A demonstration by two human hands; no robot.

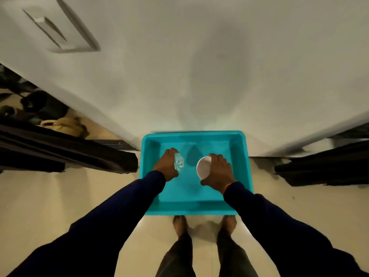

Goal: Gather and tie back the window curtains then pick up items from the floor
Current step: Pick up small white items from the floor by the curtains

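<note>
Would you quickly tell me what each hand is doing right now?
Left hand: grips a clear glass over the tray.
Right hand: grips a white cup over the tray.

Dim, warm indoor light, soft all over.

Motion blur smears the teal tray's far rim, soft shadows pool on the wall above it, and the wide lens bows the edges (corners hardest); the dark curtains lose all detail.
</note>
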